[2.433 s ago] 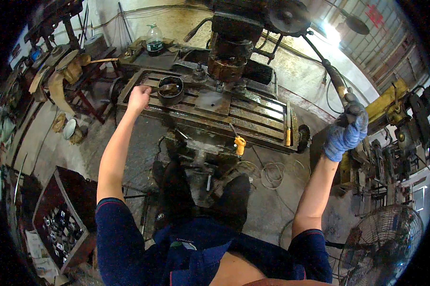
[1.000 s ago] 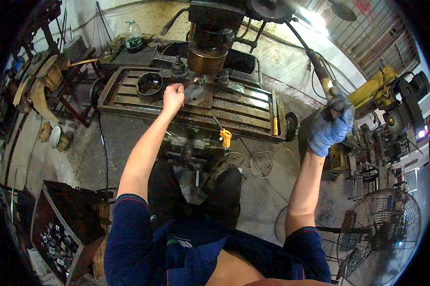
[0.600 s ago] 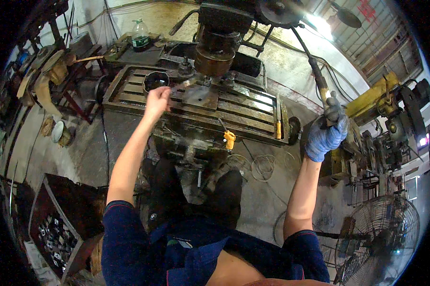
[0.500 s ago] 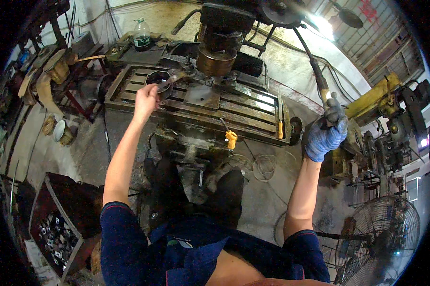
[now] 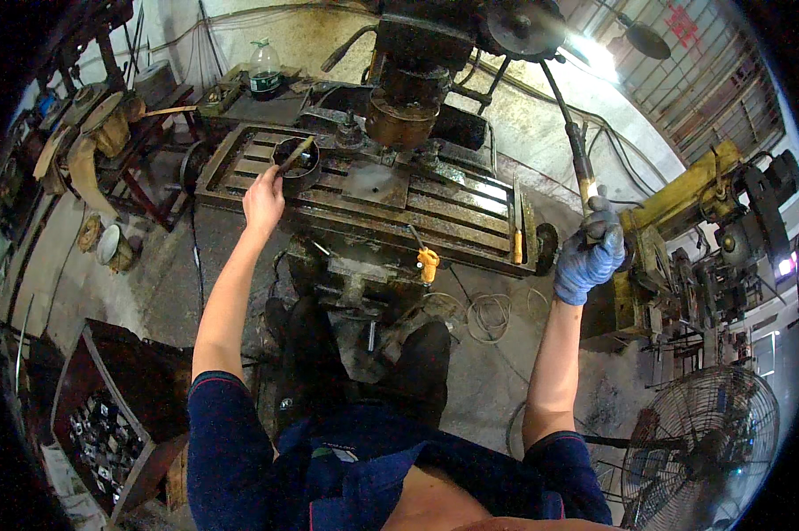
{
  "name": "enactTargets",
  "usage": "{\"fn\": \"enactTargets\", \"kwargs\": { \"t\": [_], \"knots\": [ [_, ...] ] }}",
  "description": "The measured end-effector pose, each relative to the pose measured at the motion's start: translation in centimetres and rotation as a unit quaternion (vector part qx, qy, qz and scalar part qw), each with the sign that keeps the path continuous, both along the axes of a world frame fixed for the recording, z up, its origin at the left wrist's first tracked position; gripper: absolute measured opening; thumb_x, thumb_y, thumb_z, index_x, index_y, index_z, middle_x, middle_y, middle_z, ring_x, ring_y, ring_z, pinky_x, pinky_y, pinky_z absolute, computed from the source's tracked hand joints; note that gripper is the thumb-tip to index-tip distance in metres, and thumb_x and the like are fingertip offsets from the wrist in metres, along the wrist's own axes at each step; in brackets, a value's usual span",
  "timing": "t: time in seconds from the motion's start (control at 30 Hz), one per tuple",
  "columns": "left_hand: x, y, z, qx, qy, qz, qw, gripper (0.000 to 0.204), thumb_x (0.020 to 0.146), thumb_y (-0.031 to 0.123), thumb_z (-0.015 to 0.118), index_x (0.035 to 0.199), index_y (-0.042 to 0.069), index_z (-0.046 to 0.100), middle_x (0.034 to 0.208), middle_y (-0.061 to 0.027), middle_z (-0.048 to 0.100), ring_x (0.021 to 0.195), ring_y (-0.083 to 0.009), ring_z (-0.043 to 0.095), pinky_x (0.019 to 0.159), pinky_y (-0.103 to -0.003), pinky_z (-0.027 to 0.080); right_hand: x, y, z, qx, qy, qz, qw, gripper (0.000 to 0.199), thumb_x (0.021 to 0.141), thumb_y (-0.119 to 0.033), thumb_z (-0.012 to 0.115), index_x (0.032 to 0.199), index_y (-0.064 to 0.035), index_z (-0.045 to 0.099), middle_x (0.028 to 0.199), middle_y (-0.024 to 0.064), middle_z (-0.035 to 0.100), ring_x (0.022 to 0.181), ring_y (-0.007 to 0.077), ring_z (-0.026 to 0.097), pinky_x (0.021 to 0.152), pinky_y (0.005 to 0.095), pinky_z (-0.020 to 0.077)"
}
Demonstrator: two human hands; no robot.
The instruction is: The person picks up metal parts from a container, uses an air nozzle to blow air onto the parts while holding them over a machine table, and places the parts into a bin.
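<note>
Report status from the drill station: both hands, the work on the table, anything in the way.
Left hand bare, holding brush at ring on slotted table. Right hand gloved, gripping feed lever. Flat plate beside ring.

Bare left hand point(image 5: 263, 200) on a thin, dull brush handle point(image 5: 295, 153) over a dark metal ring point(image 5: 299, 165). Blue, rough-knit cloth glove on right hand point(image 5: 589, 258), around a worn metal lever point(image 5: 573, 142). Greasy, matt slotted steel table point(image 5: 444, 208); clear glossy plastic bottle point(image 5: 264, 69) at far edge.
</note>
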State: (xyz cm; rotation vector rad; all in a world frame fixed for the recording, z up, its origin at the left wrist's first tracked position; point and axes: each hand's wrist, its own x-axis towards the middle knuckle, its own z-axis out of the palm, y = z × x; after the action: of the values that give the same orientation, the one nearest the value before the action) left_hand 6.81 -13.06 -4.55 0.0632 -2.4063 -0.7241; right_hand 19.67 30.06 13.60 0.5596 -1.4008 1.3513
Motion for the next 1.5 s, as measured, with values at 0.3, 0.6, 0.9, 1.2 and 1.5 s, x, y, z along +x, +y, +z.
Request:
{"fn": "enactTargets", "kwargs": {
  "t": [0.3, 0.6, 0.9, 1.2, 1.5],
  "knots": [
    [0.5, -0.4, 1.0, -0.025, -0.066, -0.031, 0.997, 0.037, 0.081, 0.023, 0.056, 0.116, 0.01, 0.051, 0.1, -0.0145, 0.06, 0.089, -0.0345, 0.057, 0.074, -0.043, 0.046, 0.2, -0.3, 1.3, -0.026, 0.007, 0.028, 0.999, 0.036, 0.085, -0.031, 0.051, 0.063, -0.0021, 0.049, 0.075, 0.0125, 0.055, 0.081, 0.0217, 0.051, 0.081, 0.0367, 0.0369],
    [0.3, -1.2, 1.9, -0.064, -0.101, -0.035, 0.992, 0.045, 0.081, 0.032, 0.057, 0.119, 0.009, 0.047, 0.094, -0.0178, 0.061, 0.088, -0.036, 0.058, 0.074, -0.043, 0.046, 0.3, 0.2, 2.8, -0.038, -0.001, 0.033, 0.999, 0.034, 0.085, -0.028, 0.05, 0.064, -0.0005, 0.051, 0.076, 0.0128, 0.056, 0.084, 0.0258, 0.053, 0.086, 0.0378, 0.0374],
    [4.7, -10.1, 14.5, -0.251, -0.166, -0.118, 0.946, 0.041, 0.078, 0.034, 0.059, 0.111, 0.009, 0.056, 0.093, -0.0146, 0.063, 0.089, -0.0322, 0.059, 0.075, -0.042, 0.047, 0.2, 0.5, 4.4, 0.02, -0.02, -0.119, 0.992, 0.025, 0.073, -0.008, 0.048, 0.091, 0.0036, 0.06, 0.098, 0.0135, 0.06, 0.09, 0.0218, 0.054, 0.084, 0.0324, 0.0397],
    [27.1, -21.1, 25.0, -0.216, -0.236, 0.019, 0.947, 0.036, 0.083, 0.024, 0.059, 0.11, 0.0, 0.054, 0.073, -0.008, 0.058, 0.063, -0.0139, 0.053, 0.058, -0.028, 0.044, -0.1, 0.3, 6.4, 0.084, 0.073, -0.142, 0.984, 0.028, 0.085, -0.014, 0.05, 0.103, 0.007, 0.055, 0.106, 0.0195, 0.058, 0.107, 0.0264, 0.05, 0.099, 0.0409, 0.0314],
    [42.3, -30.6, 14.2, -0.022, -0.413, 0.183, 0.892, 0.036, 0.073, 0.016, 0.065, 0.104, -0.001, 0.058, 0.078, -0.0161, 0.062, 0.059, -0.0197, 0.059, 0.055, -0.033, 0.047, -2.4, 0.7, 10.3, -0.008, 0.122, 0.035, 0.992, 0.018, 0.081, -0.009, 0.055, 0.095, 0.0002, 0.06, 0.087, 0.0045, 0.062, 0.082, 0.0093, 0.052, 0.079, 0.0253, 0.0403]
  ]
}}
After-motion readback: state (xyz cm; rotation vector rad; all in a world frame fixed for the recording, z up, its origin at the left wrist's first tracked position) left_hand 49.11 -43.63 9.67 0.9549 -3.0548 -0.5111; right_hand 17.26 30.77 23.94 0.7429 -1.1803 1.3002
